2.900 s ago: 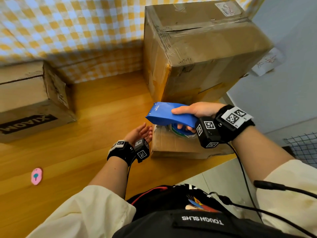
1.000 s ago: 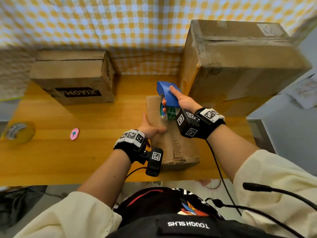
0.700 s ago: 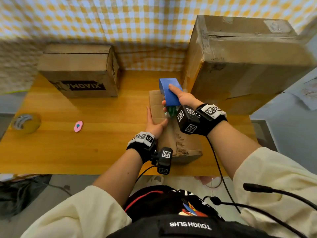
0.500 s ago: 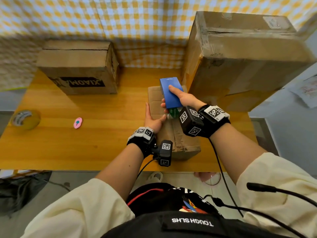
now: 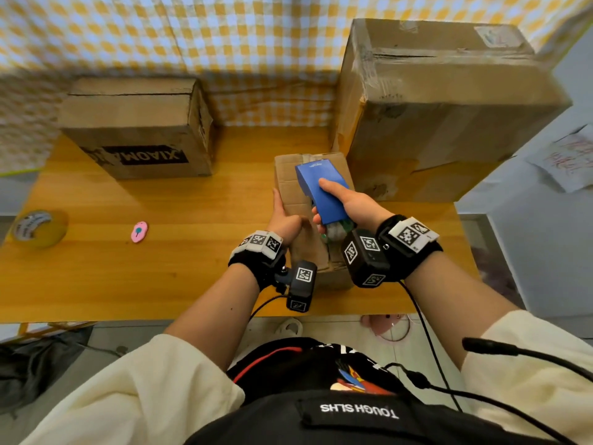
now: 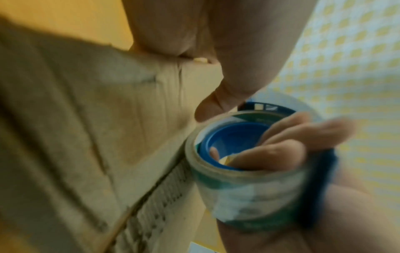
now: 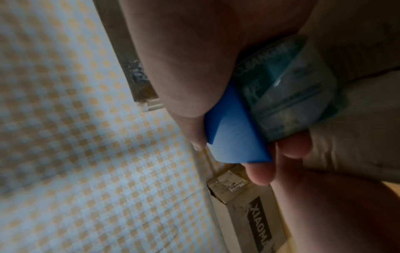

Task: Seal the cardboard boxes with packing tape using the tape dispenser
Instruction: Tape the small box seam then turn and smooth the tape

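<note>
The right hand (image 5: 351,203) grips the dispenser (image 5: 322,191) over the small box (image 5: 290,187), near the desk's front edge beside the big box (image 5: 442,101). The left hand (image 5: 284,220) lies flat, fingers straight, against its left side. Keep that brace firm, press the dispenser down and draw it straight along the seam.

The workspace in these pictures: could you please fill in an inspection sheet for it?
Surface: wooden table, bare in front.
Job's things: small box lying flat; blue tape dispenser over it; XIAOMI box back left; large box back right.
Clutter: spare tape roll; pink tag.
Grips: left hand steadies the small box; right hand holds the dispenser.
Cables: black wrist leads.
Surroundings: checked cloth behind.
</note>
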